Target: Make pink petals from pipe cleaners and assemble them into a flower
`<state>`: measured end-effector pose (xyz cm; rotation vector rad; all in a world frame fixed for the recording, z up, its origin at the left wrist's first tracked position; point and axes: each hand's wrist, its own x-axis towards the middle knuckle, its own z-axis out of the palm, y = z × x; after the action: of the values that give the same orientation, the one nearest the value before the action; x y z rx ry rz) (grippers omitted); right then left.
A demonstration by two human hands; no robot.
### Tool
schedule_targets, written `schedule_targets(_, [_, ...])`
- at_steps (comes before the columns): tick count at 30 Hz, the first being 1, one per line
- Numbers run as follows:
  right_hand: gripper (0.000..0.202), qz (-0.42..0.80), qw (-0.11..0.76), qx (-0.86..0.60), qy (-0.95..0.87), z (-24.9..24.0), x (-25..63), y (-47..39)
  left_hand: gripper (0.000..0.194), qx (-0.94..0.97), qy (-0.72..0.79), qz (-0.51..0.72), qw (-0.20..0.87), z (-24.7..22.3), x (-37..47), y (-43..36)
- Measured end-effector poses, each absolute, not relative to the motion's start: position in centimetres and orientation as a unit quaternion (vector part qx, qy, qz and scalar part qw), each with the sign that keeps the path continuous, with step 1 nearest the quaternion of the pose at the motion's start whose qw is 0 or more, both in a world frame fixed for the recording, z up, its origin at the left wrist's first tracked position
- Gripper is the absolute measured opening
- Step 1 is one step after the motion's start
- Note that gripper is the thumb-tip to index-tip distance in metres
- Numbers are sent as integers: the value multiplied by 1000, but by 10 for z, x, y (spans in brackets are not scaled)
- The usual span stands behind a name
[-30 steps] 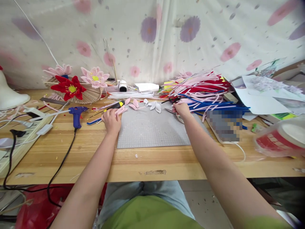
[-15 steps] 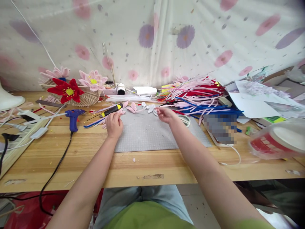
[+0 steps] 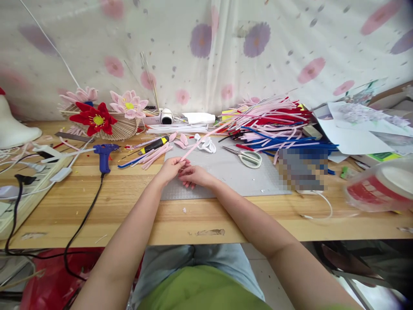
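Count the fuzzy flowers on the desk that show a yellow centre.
2. The red flower is at the left back of the desk; the open pink flower is just right of it. Another pink bloom, behind the red one, may hide a third centre.

i had the mat (image 3: pixel 232 185) mid-table (image 3: pixel 129 219), scissors (image 3: pixel 250 159) on its right half, loose petals (image 3: pixel 208 145) towards its far left. left of it lay the glue gun (image 3: pixel 103 159), then the power strip (image 3: pixel 35 185); flowers (image 3: pixel 97 119) sat beyond the gun. pipe cleaners (image 3: pixel 274 120) lay far right, the cup (image 3: pixel 377 189) nearer and farther right. behind everything hung the curtain (image 3: pixel 161 34).
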<state>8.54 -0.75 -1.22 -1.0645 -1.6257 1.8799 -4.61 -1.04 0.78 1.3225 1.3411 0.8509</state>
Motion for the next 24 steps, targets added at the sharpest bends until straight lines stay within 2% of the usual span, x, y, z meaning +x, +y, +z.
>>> schedule_targets(5, [25,676,358,-417,-491,-6,107,10,24,705,566,266,334,5,-66,-8])
schedule_targets(8, [20,706,431,-372,-421,-9,115,22,25,744,556,224,296,9,-78,-5])
schedule_targets(10, [17,709,444,-369,-404,-12,118,27,31,719,591,259,260,11,-89,0])
schedule_targets(12, [16,714,437,-370,-403,-15,120,30,29,651,670,314,170,9,-102,7])
schedule_targets(15, [15,720,423,-372,-405,-17,122,30,20,592,750,291,44,-2,-120,17])
schedule_targets(19, [18,723,415,-366,-414,-17,126,27,10,581,775,249,1,-12,-128,20])
schedule_targets(22, [23,723,412,-350,-430,-17,127,25,13,560,768,311,3,-3,-117,13])
schedule_targets(24, [27,721,413,-337,-443,-17,126,24,18,551,744,373,63,7,-102,6])
